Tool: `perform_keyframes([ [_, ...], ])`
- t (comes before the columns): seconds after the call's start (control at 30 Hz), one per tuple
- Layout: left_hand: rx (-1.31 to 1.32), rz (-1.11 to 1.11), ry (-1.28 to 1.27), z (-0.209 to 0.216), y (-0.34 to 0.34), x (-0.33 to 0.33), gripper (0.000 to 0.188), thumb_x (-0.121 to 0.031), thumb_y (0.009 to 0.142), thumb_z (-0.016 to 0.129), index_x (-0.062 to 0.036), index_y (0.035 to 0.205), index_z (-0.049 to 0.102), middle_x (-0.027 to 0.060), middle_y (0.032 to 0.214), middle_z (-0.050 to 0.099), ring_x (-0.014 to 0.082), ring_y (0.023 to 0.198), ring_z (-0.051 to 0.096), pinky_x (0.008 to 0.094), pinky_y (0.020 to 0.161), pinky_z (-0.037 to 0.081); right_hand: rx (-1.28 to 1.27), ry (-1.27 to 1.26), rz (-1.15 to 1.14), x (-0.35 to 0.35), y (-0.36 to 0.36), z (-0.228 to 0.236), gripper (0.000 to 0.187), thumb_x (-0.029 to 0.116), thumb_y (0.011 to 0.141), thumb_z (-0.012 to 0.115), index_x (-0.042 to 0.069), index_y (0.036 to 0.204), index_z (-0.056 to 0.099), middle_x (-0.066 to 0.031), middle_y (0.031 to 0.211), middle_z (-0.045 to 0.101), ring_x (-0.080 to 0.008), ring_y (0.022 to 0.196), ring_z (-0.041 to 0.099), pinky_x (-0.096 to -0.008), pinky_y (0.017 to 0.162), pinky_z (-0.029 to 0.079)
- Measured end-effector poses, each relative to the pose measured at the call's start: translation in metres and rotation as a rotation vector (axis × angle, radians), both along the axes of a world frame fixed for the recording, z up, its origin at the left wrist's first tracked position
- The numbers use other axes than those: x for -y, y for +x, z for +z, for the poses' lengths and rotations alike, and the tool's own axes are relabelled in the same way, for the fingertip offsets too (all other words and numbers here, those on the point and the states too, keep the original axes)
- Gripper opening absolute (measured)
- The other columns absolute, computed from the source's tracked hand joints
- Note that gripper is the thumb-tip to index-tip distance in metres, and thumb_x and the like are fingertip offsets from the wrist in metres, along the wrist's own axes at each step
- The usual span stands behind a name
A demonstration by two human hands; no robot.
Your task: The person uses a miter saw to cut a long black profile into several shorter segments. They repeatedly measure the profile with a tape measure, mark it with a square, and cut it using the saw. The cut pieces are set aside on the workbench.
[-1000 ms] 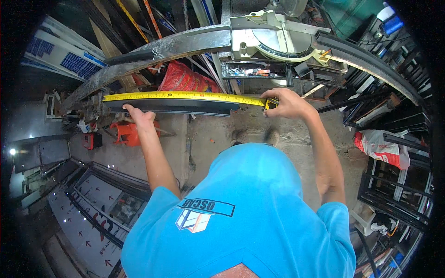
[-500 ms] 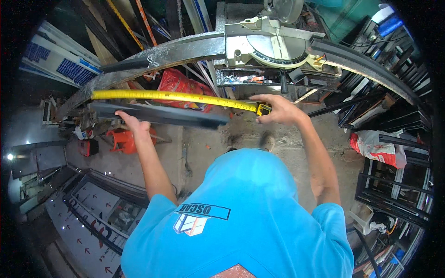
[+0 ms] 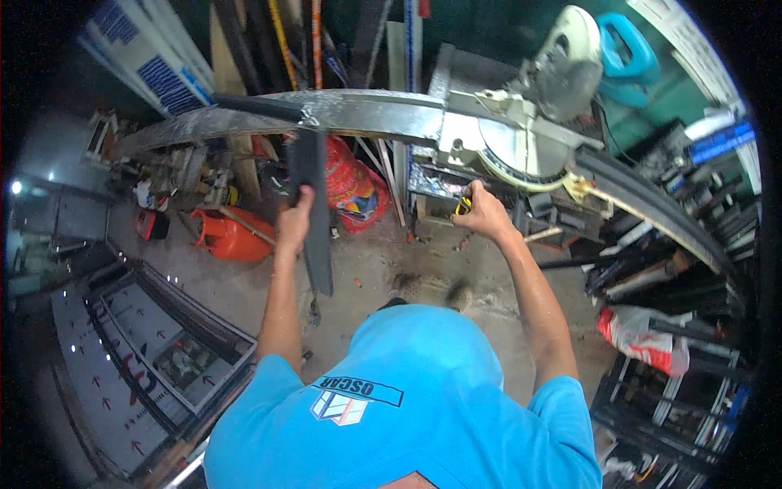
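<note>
1. Two bare hands are at work well apart from each other, each clamped on a different thing.
2. The left hand [image 3: 295,224] grips a long dark metal profile [image 3: 319,236] near its middle, at its left side.
3. That profile lies lengthwise toward the person's body; its far end overlaps the front edge of the long metal-topped surface [image 3: 383,107], and whether the two touch cannot be told.
4. The right hand [image 3: 486,214] is closed around a yellow-and-black tape measure [image 3: 463,206], mostly hidden by the fingers, in front of the miter saw [image 3: 525,155].
5. Another dark profile [image 3: 257,107] rests on the surface, to the left of the saw.
6. Below the saw, a tray [image 3: 440,181] holds small items too fine to tell.
7. A red sack [image 3: 352,183] sits just right of the held profile in view, under the surface.
8. Left of the left hand, an orange gas cylinder [image 3: 236,235] lies on the floor [image 3: 383,261].
</note>
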State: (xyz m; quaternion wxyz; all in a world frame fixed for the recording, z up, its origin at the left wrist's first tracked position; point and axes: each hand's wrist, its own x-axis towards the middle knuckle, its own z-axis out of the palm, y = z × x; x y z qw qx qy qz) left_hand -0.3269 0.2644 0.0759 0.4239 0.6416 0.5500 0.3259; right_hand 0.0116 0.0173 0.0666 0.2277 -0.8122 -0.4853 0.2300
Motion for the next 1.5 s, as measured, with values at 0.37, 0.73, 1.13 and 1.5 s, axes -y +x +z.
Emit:
perform_keyframes([
  [0.37, -0.065, -0.386, -0.229, 0.02, 0.036, 0.043, 0.08, -0.073, 0.092, 0.059, 0.0052, 0.103, 0.073, 0.0096, 0.081, 0.07, 0.0166, 0.076, 0.066, 0.0349, 0.07, 0.052, 0.397, -0.037, 0.129, -0.069, 0.003, -0.072, 0.053, 0.023, 0.075, 0.082, 0.006, 0.116, 0.054, -0.0174, 0.119, 0.058, -0.0387, 0.116, 0.06, -0.0522, 0.09, 0.053],
  [0.73, -0.132, -0.493, -0.218, 0.024, 0.074, 0.054, 0.079, -0.074, 0.093, 0.056, 0.0031, 0.092, 0.073, 0.0055, 0.076, 0.066, 0.0151, 0.07, 0.062, 0.034, 0.064, 0.049, 0.293, 0.361, -0.037, -0.045, -0.009, -0.055, 0.053, 0.029, 0.081, 0.079, 0.001, 0.124, 0.063, -0.0204, 0.129, 0.059, -0.038, 0.122, 0.056, -0.0479, 0.103, 0.046],
  [1.13, -0.12, -0.856, 0.181, 0.024, 0.193, 0.073, 0.08, -0.047, 0.086, 0.081, 0.0011, 0.143, 0.054, 0.0236, 0.132, 0.065, 0.0288, 0.121, 0.064, 0.0381, 0.101, 0.049, -1.076, 0.634, -0.703, -0.033, -0.02, 0.011, 0.032, 0.029, 0.098, 0.066, -0.002, 0.096, 0.061, -0.013, 0.083, 0.071, -0.0227, 0.059, 0.073, -0.0306, 0.043, 0.055],
  [1.5, -0.409, -1.272, 0.825, 0.016, 0.329, 0.007, 0.065, 0.007, 0.066, 0.069, -0.0199, 0.126, 0.073, 0.0128, 0.138, 0.06, 0.0363, 0.119, 0.059, 0.0442, 0.102, 0.05, -1.249, 0.599, -0.763, -0.011, 0.062, 0.044, 0.061, 0.044, 0.102, 0.06, -0.006, 0.134, 0.044, -0.0257, 0.116, 0.065, -0.0294, 0.086, 0.073, -0.0371, 0.071, 0.063],
])
